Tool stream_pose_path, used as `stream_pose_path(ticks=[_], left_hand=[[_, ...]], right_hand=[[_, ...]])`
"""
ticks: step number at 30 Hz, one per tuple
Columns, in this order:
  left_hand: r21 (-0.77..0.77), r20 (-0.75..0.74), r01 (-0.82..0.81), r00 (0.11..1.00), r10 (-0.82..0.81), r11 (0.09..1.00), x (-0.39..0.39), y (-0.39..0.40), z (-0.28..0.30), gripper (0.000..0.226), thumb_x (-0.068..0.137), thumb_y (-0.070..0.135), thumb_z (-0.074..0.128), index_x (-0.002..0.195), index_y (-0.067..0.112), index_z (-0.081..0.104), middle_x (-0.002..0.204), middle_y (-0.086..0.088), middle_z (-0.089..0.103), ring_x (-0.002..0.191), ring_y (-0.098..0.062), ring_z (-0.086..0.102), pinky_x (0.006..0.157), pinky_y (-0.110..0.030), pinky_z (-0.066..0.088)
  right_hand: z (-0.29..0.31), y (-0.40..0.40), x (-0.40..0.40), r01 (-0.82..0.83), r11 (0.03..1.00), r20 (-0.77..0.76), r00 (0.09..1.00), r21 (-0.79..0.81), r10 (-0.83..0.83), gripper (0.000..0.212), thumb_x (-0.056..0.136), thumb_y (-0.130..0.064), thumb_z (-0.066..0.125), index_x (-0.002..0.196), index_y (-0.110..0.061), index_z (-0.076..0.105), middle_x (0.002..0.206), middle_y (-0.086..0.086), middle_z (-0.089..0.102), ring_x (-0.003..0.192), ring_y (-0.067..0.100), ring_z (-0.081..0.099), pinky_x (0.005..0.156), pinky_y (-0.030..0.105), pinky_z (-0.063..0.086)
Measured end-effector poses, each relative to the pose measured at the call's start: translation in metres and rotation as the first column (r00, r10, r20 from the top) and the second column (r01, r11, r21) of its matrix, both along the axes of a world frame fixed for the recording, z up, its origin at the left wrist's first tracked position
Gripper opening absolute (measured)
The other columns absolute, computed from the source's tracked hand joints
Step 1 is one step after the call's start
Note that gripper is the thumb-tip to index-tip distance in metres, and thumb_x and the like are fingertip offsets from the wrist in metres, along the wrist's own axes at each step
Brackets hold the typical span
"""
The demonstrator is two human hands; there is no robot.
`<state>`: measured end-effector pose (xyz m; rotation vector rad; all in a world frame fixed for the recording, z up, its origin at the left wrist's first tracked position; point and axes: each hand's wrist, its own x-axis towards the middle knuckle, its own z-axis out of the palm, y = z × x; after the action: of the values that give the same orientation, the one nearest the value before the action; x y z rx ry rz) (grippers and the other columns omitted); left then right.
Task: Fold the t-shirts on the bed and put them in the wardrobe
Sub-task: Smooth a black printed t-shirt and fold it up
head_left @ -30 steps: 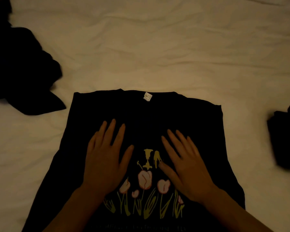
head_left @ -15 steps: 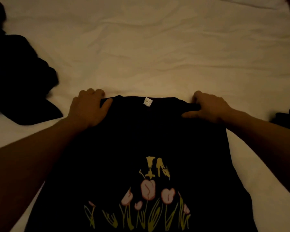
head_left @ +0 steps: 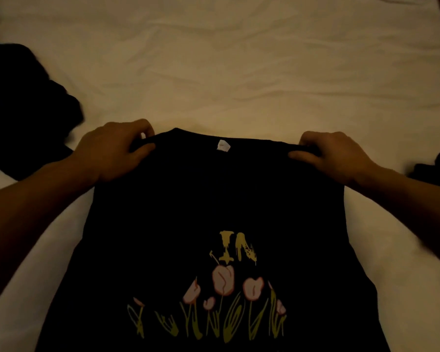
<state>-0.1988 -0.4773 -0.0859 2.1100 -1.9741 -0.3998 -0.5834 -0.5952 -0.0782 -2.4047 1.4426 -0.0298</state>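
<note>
A black t-shirt [head_left: 214,199] with a print of pink tulips and yellow letters lies on the white bed sheet [head_left: 226,72], its sides folded in and a small white tag at the collar. My left hand [head_left: 112,151] pinches the top left corner at the shoulder, thumb on top and fingers curled under the cloth. My right hand [head_left: 333,153] pinches the top right corner the same way. The top edge is lifted a little off the sheet between the two hands.
A crumpled black garment [head_left: 23,110] lies on the sheet at the left. Another dark garment [head_left: 434,168] sits at the right edge. Wrinkled sheet stretches beyond the shirt's collar.
My hands left the shirt's chest, where they lay flat, and went to the top corners. They now grip the shoulders, and the top edge has risen slightly.
</note>
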Motion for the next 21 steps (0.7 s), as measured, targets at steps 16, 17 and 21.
stream_pose_path(ticks=[16,17,21], left_hand=[[-0.230,-0.068,0.011,0.997,-0.027,0.973,-0.038,0.143,0.004,0.030,0.093,0.049,0.036,0.109,0.026,0.049,0.077,-0.005,0.065,0.068,-0.036,0.065,0.057,-0.033,0.038],[-0.219,-0.081,0.012,0.996,-0.030,0.976,-0.041,0.155,0.004,0.030,0.094,0.047,0.036,0.109,0.026,0.049,0.082,-0.006,0.067,0.069,-0.036,0.066,0.057,-0.033,0.039],[-0.179,-0.040,0.128,0.990,-0.138,0.975,-0.047,0.191,-0.005,0.030,0.095,0.043,0.038,0.114,0.024,0.054,0.100,0.001,0.064,0.079,-0.018,0.062,0.052,-0.025,0.037]], right_hand=[[0.010,0.130,-0.043,-0.071,0.922,0.042,0.995,-0.382,0.094,0.047,0.092,-0.058,0.036,0.087,-0.015,0.053,0.074,0.006,0.061,0.063,0.033,0.061,0.054,0.029,0.032],[0.006,0.141,-0.044,-0.096,0.919,0.024,0.993,-0.383,0.113,0.049,0.093,-0.061,0.034,0.086,-0.015,0.052,0.074,0.005,0.060,0.062,0.032,0.060,0.053,0.028,0.031],[-0.015,0.180,-0.056,-0.194,0.916,-0.075,0.981,-0.351,0.179,0.046,0.095,-0.059,0.033,0.082,-0.016,0.047,0.074,0.003,0.052,0.058,0.025,0.053,0.052,0.026,0.025]])
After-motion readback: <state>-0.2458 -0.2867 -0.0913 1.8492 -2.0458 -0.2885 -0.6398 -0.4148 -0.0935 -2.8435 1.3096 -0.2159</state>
